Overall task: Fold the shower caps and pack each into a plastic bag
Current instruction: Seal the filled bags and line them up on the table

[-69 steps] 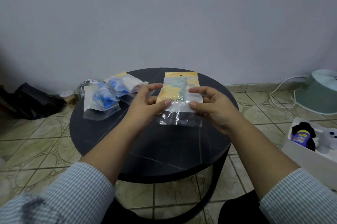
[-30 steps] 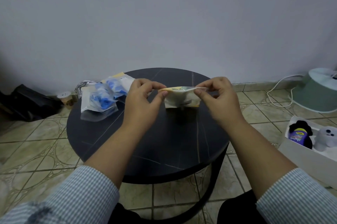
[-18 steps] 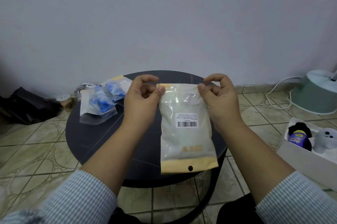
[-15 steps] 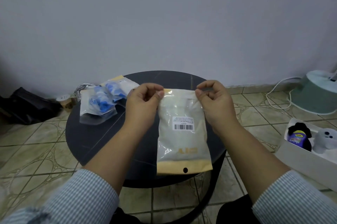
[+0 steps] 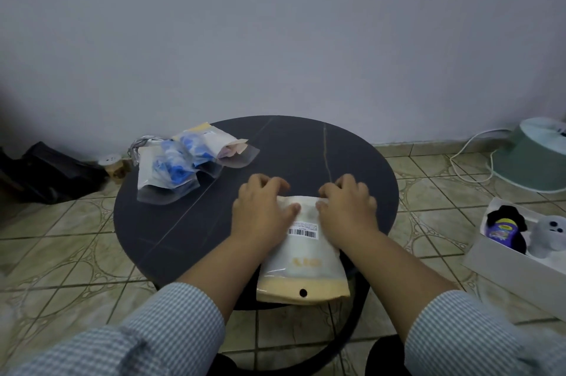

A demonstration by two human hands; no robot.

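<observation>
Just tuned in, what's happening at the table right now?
A person is working on a cream plastic bag laid barcode side up on the round black table. The left hand and right hand both rest on its far end, fingers curled over the edge, apparently pressing it closed. Its near end overhangs the table's rim. A pile of packed bags with blue contents sits at the far left.

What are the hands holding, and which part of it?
Both the left hand and the right hand hold the plastic bag at its far end, against the table.
</observation>
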